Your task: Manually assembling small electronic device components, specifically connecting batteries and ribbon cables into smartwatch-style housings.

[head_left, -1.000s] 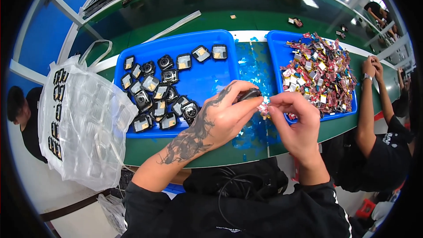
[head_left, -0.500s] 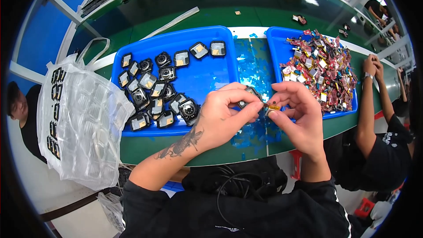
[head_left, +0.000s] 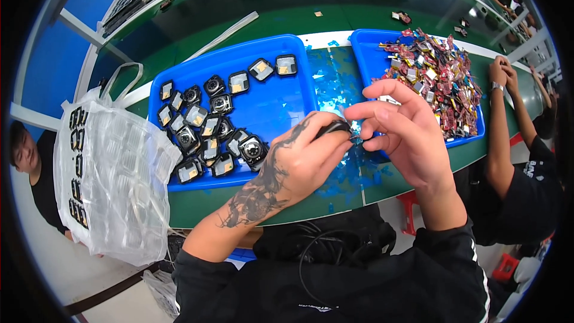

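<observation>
My left hand is closed around a black smartwatch case, most of it hidden by the fingers. My right hand is just to the right of the case, fingers loosely bent and apart, with nothing visible in it. Bluish bits show between the two hands; whether they are film on the case or scraps on the table behind, I cannot tell. To the left, a blue tray holds several similar watch cases, some showing grey faces, others round sensor backs. At the right, small circuit boards and parts are heaped in another blue tray.
Shiny blue film scraps litter the green table between the trays. A translucent plastic sheet of moulded pockets hangs over the left edge. Beyond runs a dark green belt. Another person's hands are at the far right.
The small yellowish part that was in my right hand's pinch is no longer visible there, and those fingers have loosened. My left hand has turned, still holding the watch case. The view has shifted slightly.
</observation>
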`<state>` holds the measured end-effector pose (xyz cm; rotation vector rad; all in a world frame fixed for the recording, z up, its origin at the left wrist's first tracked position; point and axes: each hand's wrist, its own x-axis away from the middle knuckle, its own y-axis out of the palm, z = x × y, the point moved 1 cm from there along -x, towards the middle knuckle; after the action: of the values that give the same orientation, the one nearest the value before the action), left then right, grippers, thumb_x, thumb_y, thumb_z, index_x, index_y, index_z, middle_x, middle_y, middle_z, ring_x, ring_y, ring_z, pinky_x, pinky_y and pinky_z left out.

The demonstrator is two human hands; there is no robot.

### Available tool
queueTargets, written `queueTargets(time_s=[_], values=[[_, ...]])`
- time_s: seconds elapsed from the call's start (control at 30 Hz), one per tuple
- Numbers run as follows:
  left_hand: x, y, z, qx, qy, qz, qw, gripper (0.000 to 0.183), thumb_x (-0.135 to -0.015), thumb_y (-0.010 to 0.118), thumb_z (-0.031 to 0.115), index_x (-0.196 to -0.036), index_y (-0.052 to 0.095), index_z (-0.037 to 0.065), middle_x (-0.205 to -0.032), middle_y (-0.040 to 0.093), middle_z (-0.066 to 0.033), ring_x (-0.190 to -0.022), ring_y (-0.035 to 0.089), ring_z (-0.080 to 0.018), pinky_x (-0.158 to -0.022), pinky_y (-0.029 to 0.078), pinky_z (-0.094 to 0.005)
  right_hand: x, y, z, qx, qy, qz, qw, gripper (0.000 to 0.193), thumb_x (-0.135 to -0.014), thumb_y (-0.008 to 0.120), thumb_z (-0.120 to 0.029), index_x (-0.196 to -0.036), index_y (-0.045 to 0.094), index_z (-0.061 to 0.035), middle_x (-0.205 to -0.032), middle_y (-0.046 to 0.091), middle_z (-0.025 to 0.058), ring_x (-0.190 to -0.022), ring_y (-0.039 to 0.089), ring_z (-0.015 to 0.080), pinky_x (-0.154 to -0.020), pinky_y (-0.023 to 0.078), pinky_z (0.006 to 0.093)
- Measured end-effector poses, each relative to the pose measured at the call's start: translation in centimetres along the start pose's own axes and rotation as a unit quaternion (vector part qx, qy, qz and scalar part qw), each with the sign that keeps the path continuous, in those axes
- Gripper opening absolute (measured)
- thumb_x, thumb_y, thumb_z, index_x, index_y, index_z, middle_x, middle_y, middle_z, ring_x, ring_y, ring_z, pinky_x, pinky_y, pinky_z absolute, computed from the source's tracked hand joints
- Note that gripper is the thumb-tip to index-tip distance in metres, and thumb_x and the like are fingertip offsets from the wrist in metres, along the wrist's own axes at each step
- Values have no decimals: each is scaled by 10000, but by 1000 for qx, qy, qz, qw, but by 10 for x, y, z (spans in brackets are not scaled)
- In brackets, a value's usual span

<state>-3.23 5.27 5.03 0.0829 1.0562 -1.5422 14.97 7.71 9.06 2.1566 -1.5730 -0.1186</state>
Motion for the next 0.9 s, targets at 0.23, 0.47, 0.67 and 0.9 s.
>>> queueTargets(time_s=[0.23,0.47,0.67,0.9], values=[[1,-3,-4,142,-135,-28,980,120,-801,719,-2,-919,697,-10,-968,632,-105,-821,669,-201,-662,565,-281,7,-19,18,181,-115,-22,977,219,-896,616,2,-1112,594,29,-1047,608,69,-905,583,66,-694,503,202],[2,-1,-4,344,-279,-54,895,114,-849,662,-61,-959,684,-78,-1039,608,-127,-869,656,-147,-717,591,-222,12,-17,28,254,-118,23,960,224,-930,604,-86,-1134,599,5,-987,631,44,-800,583,57,-632,500,200],[5,1,-7,369,-283,-78,882,124,-856,690,28,-959,692,-41,-1001,611,-95,-878,644,-136,-682,579,-225,7,-27,29,227,2,-30,973,217,-966,560,-110,-1152,591,-1,-903,649,19,-765,607,56,-623,506,199],[1,-1,-4,297,-227,-141,917,131,-845,696,24,-966,697,-25,-1004,613,-88,-885,646,-135,-701,578,-238,-4,-22,14,209,-96,-38,972,218,-892,638,-15,-1105,590,-5,-859,633,4,-767,608,47,-658,489,186]])
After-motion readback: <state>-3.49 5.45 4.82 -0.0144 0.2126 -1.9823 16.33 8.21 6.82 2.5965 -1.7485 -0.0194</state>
